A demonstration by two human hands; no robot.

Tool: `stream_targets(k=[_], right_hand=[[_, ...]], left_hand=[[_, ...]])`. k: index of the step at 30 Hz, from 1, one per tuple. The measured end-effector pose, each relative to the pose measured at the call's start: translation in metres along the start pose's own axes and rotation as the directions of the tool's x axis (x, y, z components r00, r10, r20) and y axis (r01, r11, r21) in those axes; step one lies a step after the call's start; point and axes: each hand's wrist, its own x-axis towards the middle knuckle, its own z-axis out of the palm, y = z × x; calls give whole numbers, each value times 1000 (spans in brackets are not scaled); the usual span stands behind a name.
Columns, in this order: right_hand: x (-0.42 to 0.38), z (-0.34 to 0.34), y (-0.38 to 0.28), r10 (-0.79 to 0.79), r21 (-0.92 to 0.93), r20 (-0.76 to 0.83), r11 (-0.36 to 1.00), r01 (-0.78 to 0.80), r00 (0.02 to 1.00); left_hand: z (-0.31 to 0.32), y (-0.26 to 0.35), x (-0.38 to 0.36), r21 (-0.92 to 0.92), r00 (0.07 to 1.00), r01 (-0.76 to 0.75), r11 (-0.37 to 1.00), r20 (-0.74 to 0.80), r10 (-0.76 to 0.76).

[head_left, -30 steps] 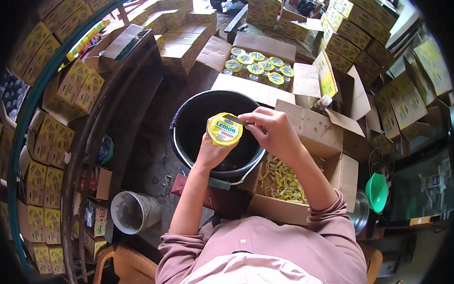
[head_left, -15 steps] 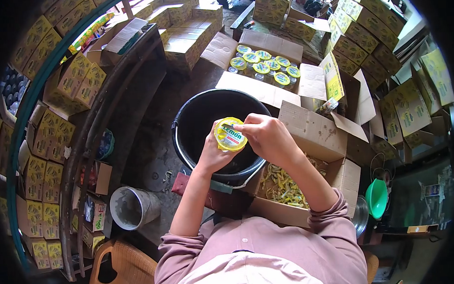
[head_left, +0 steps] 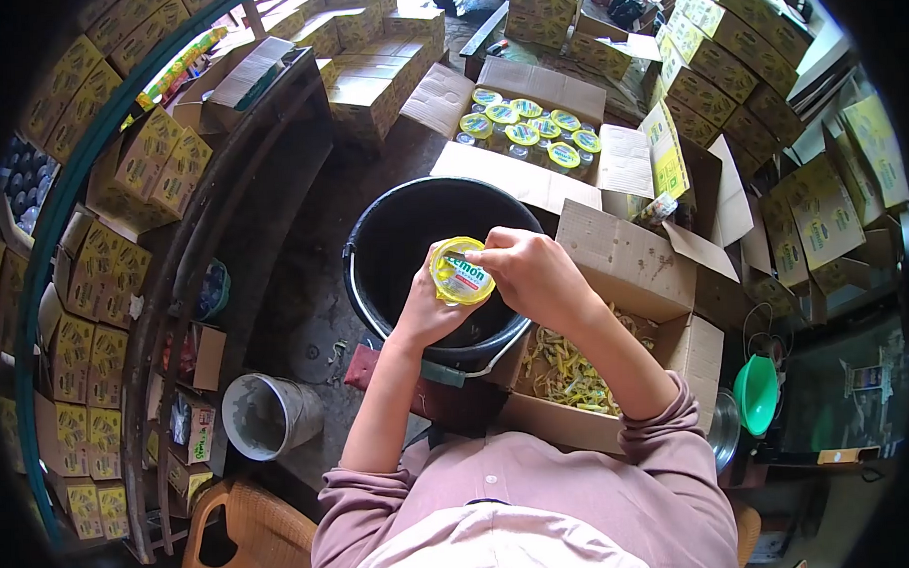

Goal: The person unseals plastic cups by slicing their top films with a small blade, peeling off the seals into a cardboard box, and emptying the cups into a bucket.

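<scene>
Over the large black bucket [head_left: 397,221], my left hand [head_left: 423,310] is closed around a plastic cup [head_left: 464,282] whose yellow-rimmed lid reads "Lemon". The lid faces up toward me; the cup's sides are mostly hidden by my fingers. My right hand [head_left: 534,271] is pinched at the upper right of the lid. Something small and dark shows at its fingertips on the lid, too small to make out. Beyond the bucket, several similar cups [head_left: 522,133] stand in an open carton [head_left: 506,172].
To the right, another carton [head_left: 702,360] holds yellowish straw-like pieces [head_left: 568,370]. A grey pail [head_left: 304,409] stands on the floor at left, near an orange chair [head_left: 248,537]. Stacked yellow cartons [head_left: 83,267] line the left shelves. A green bowl [head_left: 757,394] is at right.
The right hand has shifted slightly left across the lid and now covers the first letters of the print. The left hand keeps its grip on the cup in nearly the same place.
</scene>
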Motion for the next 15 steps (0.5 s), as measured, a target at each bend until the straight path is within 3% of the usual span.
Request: stream_targets(k=[5,15], right_hand=[[3,-2,-2,18,-76,84,997,-12,996],[2,5,0,-1,-48,77,999,4,997]], left_hand=[[0,-1,-1,-24,999,19,1000,31,-18],[0,3,0,-42,999,14,999,-37,-16]])
